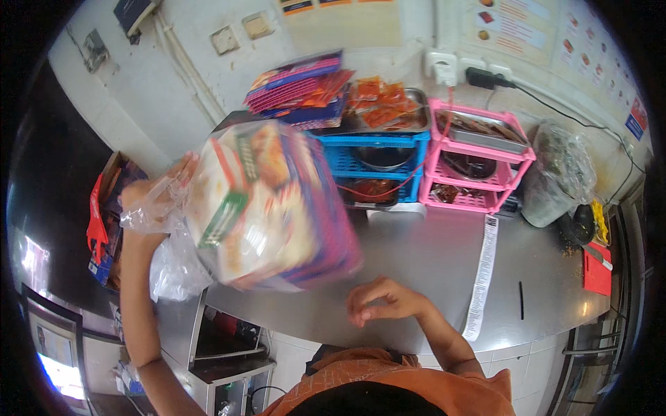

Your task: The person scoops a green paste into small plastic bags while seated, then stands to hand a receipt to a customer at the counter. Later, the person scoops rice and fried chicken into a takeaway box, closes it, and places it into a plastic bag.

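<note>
My left hand (156, 195) grips the gathered neck of a clear plastic bag (260, 208), held up over the left part of the steel counter (416, 260). Inside the bag are stacked printed packages, blurred by motion, in white, purple and orange, with food pictures. Loose clear plastic hangs below my left wrist. My right hand (382, 301) is above the counter's front edge, right of the bag and apart from it, its fingers curled loosely with nothing seen between them.
Blue (374, 140) and pink plastic racks (481, 151) stand by the wall with trays and sachets. Folded printed boxes (302, 88) lie left of them. A long printed paper strip (481, 275), a black stick (521, 300), a knife (598, 257) and a plastic-lined container (554, 182) are at right.
</note>
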